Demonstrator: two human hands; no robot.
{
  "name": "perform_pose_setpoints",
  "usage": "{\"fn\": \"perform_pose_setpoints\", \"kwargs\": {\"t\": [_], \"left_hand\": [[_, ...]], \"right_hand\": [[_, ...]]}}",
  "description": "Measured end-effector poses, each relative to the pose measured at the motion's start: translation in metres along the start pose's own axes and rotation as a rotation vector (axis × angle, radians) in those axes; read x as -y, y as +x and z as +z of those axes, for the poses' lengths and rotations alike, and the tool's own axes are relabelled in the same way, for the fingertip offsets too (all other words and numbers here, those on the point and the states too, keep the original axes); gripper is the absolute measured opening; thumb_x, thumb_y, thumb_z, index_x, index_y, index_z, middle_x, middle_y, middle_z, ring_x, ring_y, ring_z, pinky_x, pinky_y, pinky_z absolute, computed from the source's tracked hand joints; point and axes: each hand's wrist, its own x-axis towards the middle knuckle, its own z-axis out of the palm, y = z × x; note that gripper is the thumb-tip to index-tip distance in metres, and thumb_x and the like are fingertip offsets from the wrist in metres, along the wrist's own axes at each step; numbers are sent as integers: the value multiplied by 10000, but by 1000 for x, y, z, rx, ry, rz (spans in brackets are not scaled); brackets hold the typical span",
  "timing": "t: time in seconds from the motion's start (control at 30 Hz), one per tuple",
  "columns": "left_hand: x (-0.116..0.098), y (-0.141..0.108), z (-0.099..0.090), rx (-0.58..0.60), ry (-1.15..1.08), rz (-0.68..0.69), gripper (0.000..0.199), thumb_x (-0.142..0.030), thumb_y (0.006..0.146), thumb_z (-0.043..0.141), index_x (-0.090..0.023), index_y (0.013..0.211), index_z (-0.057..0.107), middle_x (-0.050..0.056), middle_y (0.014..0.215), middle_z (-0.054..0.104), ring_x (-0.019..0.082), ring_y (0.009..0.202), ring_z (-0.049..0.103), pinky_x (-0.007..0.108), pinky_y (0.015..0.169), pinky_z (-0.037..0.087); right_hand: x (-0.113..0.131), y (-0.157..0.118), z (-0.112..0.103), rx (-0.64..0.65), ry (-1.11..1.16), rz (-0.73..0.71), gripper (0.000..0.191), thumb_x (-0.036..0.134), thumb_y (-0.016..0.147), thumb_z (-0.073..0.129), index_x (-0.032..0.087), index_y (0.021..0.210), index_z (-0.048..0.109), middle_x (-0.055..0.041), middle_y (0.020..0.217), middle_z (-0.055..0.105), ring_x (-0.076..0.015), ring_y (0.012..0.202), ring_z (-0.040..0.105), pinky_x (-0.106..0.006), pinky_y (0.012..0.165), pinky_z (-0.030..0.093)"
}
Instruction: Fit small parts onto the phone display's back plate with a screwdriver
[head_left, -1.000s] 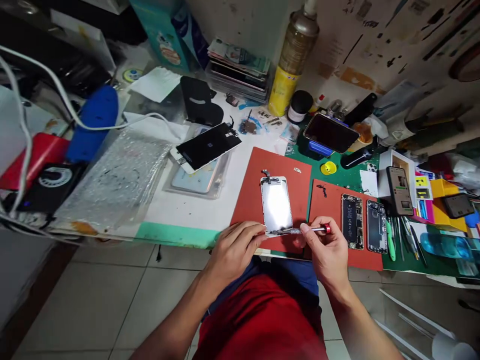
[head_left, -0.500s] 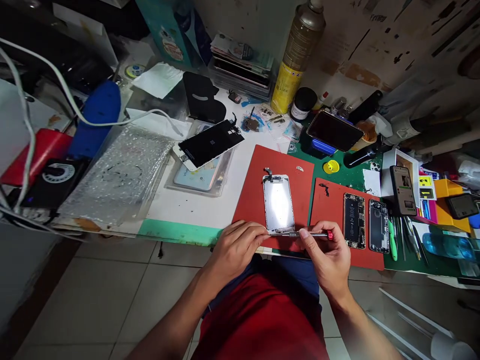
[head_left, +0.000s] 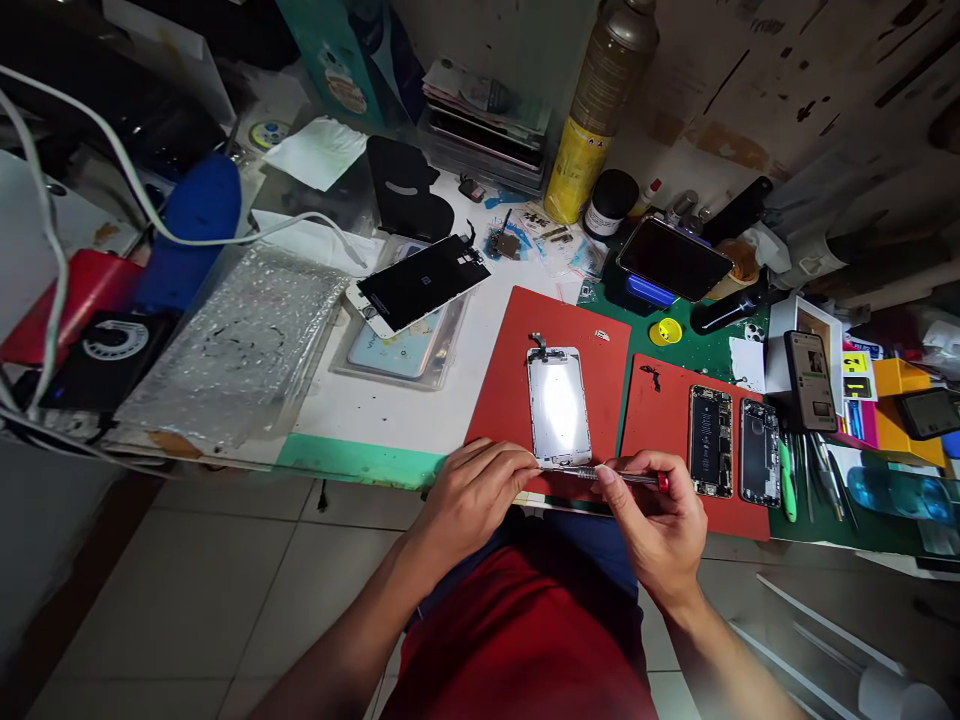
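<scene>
My right hand (head_left: 660,525) is closed around a screwdriver (head_left: 626,477) with a silver shaft and a red end cap, held almost level over the front edge of the red mat. Its tip points left and meets the closed fingertips of my left hand (head_left: 476,500). Whatever those fingers pinch is hidden. Just beyond the tool lies a phone screen assembly (head_left: 555,400), metal back up and glaring with light, a small flex cable at its far end. It rests on the red mat (head_left: 502,370), its near edge close to the screwdriver.
On a second red mat (head_left: 667,420) lie an opened phone body (head_left: 710,440) and another phone housing (head_left: 760,452). Tweezers and a green pry tool (head_left: 787,480) are to their right. A loose screen (head_left: 424,285) sits further left, near bubble wrap (head_left: 240,350). A spray can (head_left: 592,130) stands behind.
The view has shifted slightly. My right hand and the screwdriver's red end have moved a little right and down; my left hand stays almost where it was.
</scene>
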Motion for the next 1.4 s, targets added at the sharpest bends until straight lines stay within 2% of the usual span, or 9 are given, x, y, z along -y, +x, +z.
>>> {"fn": "perform_pose_setpoints", "kwargs": {"t": [0.23, 0.37, 0.43, 0.53, 0.7, 1.07, 1.17, 1.3, 1.4], "left_hand": [[0, 2, 0, 11, -10, -9, 99, -133, 1018, 657, -202, 1070, 608, 18, 950, 754, 174, 842, 697, 337, 805, 534], [-1, 1, -1, 18, -12, -22, 161, -218, 995, 723, -197, 1116, 618, 29, 996, 763, 181, 865, 705, 344, 821, 539], [-1, 0, -2, 17, 4, -12, 206, -245, 984, 742, -189, 1145, 627, 40, 1012, 761, 185, 862, 700, 351, 815, 538], [-1, 0, -2, 25, 37, 44, 228, -198, 978, 737, -186, 1190, 654, 53, 1048, 759, 193, 868, 682, 363, 809, 531], [-1, 2, -3, 68, 67, 94, 270, -134, 967, 725, -207, 1225, 698, 50, 1045, 740, 192, 841, 643, 362, 765, 504], [-1, 5, -2, 69, 97, 107, 182, -131, 982, 689, -194, 1144, 739, 44, 998, 743, 195, 818, 626, 355, 745, 479], [-1, 5, -2, 74, 96, 106, 182, -130, 981, 689, -192, 1146, 735, 46, 998, 741, 198, 816, 621, 359, 743, 474], [-2, 5, -2, 76, 87, 100, 167, -138, 988, 685, -190, 1142, 727, 43, 988, 738, 196, 807, 607, 358, 733, 464], [-2, 5, -3, 93, 80, 92, 130, -142, 993, 681, -185, 1108, 723, 40, 976, 735, 194, 801, 598, 359, 728, 459]], "right_hand": [[1, 1, 1, 21, -28, -41, 191, 191, 932, 802, 241, 994, 629, -13, 867, 793, -163, 730, 782, -251, 674, 669], [2, 2, -6, -10, -65, -58, 191, 197, 933, 799, 239, 998, 624, -12, 865, 788, -167, 704, 784, -255, 640, 671], [5, 3, -14, -40, -163, -126, 206, 186, 923, 808, 234, 1019, 633, -13, 875, 790, -169, 714, 789, -255, 647, 673], [10, 7, -27, -46, -425, -317, 237, 159, 911, 817, 223, 1067, 650, -15, 892, 793, -169, 739, 796, -248, 665, 666], [16, 16, -31, 82, -661, -532, 180, 142, 961, 756, 212, 1064, 627, -14, 859, 783, -166, 727, 787, -248, 615, 639], [11, 19, -26, 133, -692, -530, 140, 175, 994, 720, 227, 1077, 619, -23, 898, 786, -161, 738, 777, -258, 646, 640], [15, 21, -27, 192, -670, -519, 178, 151, 997, 698, 238, 1126, 611, -39, 936, 790, -178, 766, 773, -289, 656, 643], [25, 29, -29, 408, -618, -536, 251, 69, 1021, 592, 216, 1223, 579, -74, 1036, 777, -201, 919, 760, -344, 763, 651], [31, 36, -28, 522, -669, -610, 249, 31, 1024, 560, 189, 1216, 571, -77, 971, 745, -195, 850, 702, -352, 731, 608]]}}
